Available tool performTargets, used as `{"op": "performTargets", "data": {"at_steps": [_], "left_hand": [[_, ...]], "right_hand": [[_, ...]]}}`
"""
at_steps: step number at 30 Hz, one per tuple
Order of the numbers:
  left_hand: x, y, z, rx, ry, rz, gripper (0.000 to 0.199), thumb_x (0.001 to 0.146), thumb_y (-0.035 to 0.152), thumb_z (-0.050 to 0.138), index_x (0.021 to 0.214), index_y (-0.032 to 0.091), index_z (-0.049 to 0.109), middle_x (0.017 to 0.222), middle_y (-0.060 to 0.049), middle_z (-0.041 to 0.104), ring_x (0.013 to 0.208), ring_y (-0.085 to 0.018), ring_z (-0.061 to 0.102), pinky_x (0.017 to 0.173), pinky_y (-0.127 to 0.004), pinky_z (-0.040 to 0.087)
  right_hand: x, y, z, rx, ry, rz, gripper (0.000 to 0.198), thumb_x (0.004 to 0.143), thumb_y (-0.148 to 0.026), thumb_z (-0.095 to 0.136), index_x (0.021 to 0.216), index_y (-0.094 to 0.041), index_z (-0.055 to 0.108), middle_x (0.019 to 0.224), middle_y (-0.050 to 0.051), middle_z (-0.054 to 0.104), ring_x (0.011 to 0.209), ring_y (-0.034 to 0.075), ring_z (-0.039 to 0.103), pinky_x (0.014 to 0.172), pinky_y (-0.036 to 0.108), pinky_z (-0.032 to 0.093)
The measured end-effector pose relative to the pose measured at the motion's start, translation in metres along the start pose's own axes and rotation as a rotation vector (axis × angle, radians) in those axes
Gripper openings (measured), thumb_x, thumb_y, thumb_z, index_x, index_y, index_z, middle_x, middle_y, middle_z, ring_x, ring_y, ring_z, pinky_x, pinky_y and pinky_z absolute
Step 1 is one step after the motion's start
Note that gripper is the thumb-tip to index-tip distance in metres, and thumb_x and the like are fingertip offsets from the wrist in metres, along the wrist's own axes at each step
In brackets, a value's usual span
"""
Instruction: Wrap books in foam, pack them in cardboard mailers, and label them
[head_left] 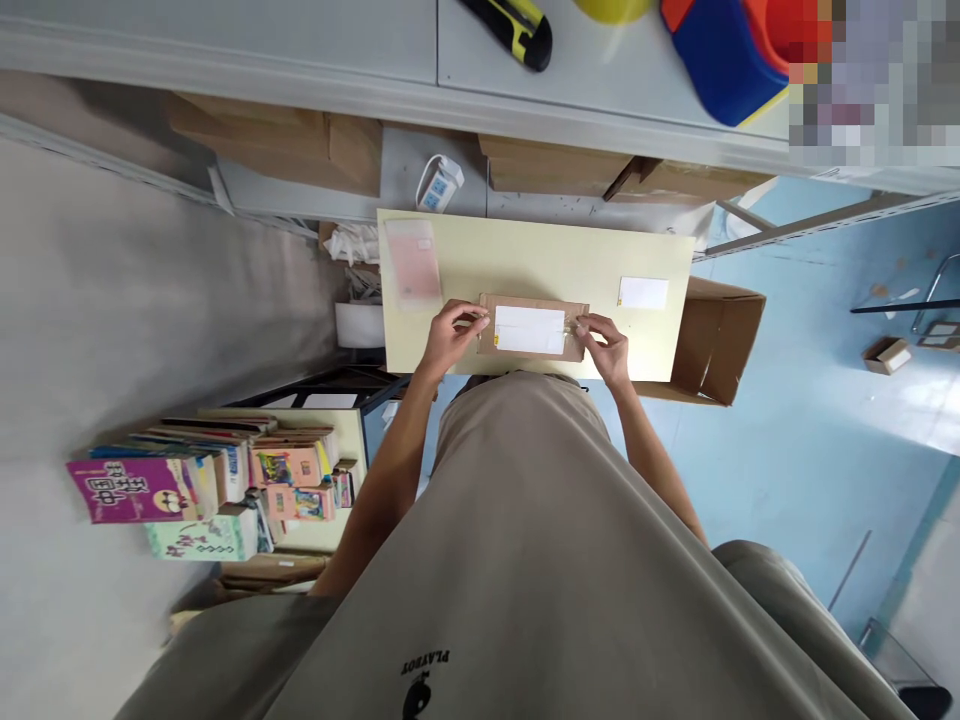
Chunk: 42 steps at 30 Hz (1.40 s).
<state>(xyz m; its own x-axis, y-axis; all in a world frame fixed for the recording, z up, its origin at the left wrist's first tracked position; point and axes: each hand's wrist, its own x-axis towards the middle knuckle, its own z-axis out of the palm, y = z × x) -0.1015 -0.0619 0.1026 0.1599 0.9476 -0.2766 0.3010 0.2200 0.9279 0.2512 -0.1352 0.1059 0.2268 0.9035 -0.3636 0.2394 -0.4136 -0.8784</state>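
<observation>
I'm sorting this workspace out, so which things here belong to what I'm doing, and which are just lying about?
Seemingly in use:
flat brown cardboard packet with white rectangular label, between left hand and right hand
cream rectangular tabletop beneath it

Apparently lying about:
small white rectangular power strip
paper books with multicoloured covers

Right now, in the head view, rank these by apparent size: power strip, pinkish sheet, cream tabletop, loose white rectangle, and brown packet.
Largest to smallest:
1. Cream tabletop
2. Brown packet
3. Pinkish sheet
4. White rectangle and power strip: too alike to rank.
</observation>
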Motion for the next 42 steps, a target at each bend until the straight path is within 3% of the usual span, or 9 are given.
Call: {"op": "performTargets", "data": {"at_steps": [11, 17, 20, 23, 29, 31, 35, 38, 42], "left_hand": [[0.001, 0.007, 0.007, 0.076, 0.053, -0.009, 0.048, 0.105, 0.071, 0.077, 0.116, 0.025, 0.08, 0.128, -0.01, 0.079, 0.104, -0.022, 0.08, 0.103, -0.041, 0.069], [-0.003, 0.028, -0.001, 0.156, 0.107, 0.078, 0.044, 0.108, 0.068, 0.079, 0.121, 0.027, 0.082, 0.133, -0.013, 0.078, 0.129, -0.03, 0.078, 0.11, -0.046, 0.068], [0.009, 0.06, -0.008, 0.222, 0.127, 0.25, 0.034, 0.11, 0.061, 0.08, 0.121, 0.029, 0.083, 0.135, -0.013, 0.08, 0.138, -0.033, 0.076, 0.124, -0.053, 0.063], [0.037, 0.109, -0.006, 0.242, 0.109, 0.422, 0.028, 0.114, 0.056, 0.077, 0.122, 0.03, 0.084, 0.136, -0.012, 0.082, 0.137, -0.034, 0.077, 0.128, -0.055, 0.061], [0.105, 0.225, 0.033, 0.203, 0.057, 0.689, 0.028, 0.12, 0.051, 0.069, 0.125, 0.028, 0.085, 0.137, -0.011, 0.082, 0.137, -0.033, 0.078, 0.129, -0.054, 0.061], [0.118, 0.254, 0.052, 0.163, 0.052, 0.762, 0.03, 0.122, 0.051, 0.067, 0.125, 0.027, 0.085, 0.135, -0.012, 0.082, 0.135, -0.032, 0.079, 0.128, -0.052, 0.061], [0.126, 0.285, 0.083, 0.135, 0.047, 0.85, 0.032, 0.124, 0.049, 0.064, 0.126, 0.025, 0.084, 0.133, -0.012, 0.084, 0.132, -0.029, 0.08, 0.123, -0.046, 0.064], [0.123, 0.284, 0.095, 0.117, 0.039, 0.849, 0.028, 0.123, 0.045, 0.066, 0.126, 0.024, 0.084, 0.132, -0.012, 0.086, 0.129, -0.027, 0.082, 0.12, -0.043, 0.065], [0.108, 0.257, 0.097, 0.023, 0.035, 0.706, 0.028, 0.12, 0.048, 0.069, 0.126, 0.023, 0.081, 0.131, -0.013, 0.086, 0.121, -0.027, 0.084, 0.112, -0.042, 0.069]], "right_hand": [[-0.011, -0.023, 0.011, -0.081, 0.008, -0.095, 0.064, 0.107, -0.09, 0.064, 0.133, -0.035, 0.084, 0.154, 0.014, 0.079, 0.131, 0.034, 0.079, 0.099, 0.053, 0.076], [-0.012, -0.037, 0.0, -0.07, 0.007, -0.163, 0.067, 0.106, -0.092, 0.066, 0.128, -0.034, 0.09, 0.153, 0.016, 0.077, 0.141, 0.039, 0.077, 0.108, 0.06, 0.076], [-0.003, -0.067, -0.018, -0.127, 0.053, -0.28, 0.058, 0.109, -0.087, 0.068, 0.121, -0.035, 0.093, 0.149, 0.015, 0.08, 0.141, 0.04, 0.078, 0.12, 0.067, 0.07], [0.022, -0.115, -0.043, -0.192, 0.116, -0.455, 0.047, 0.113, -0.077, 0.069, 0.123, -0.038, 0.093, 0.146, 0.013, 0.082, 0.142, 0.042, 0.077, 0.131, 0.07, 0.063], [0.116, -0.22, -0.092, -0.361, 0.327, -0.758, 0.048, 0.119, -0.065, 0.059, 0.15, -0.034, 0.079, 0.16, 0.015, 0.075, 0.16, 0.046, 0.064, 0.143, 0.073, 0.045], [0.151, -0.244, -0.095, -0.477, 0.357, -0.732, 0.051, 0.118, -0.06, 0.061, 0.155, -0.027, 0.072, 0.163, 0.02, 0.073, 0.16, 0.048, 0.061, 0.141, 0.076, 0.044], [0.192, -0.273, -0.082, -0.865, 0.337, -0.451, 0.047, 0.116, -0.034, 0.059, 0.155, -0.008, 0.062, 0.153, 0.031, 0.076, 0.152, 0.046, 0.066, 0.135, 0.068, 0.045], [0.189, -0.281, -0.073, -1.019, 0.299, -0.353, 0.042, 0.112, -0.018, 0.057, 0.151, -0.005, 0.06, 0.143, 0.031, 0.081, 0.143, 0.042, 0.072, 0.133, 0.06, 0.044], [0.15, -0.261, -0.068, -0.82, 0.361, -0.35, 0.036, 0.114, -0.026, 0.059, 0.148, -0.013, 0.06, 0.134, 0.026, 0.083, 0.13, 0.041, 0.077, 0.12, 0.055, 0.055]]}}
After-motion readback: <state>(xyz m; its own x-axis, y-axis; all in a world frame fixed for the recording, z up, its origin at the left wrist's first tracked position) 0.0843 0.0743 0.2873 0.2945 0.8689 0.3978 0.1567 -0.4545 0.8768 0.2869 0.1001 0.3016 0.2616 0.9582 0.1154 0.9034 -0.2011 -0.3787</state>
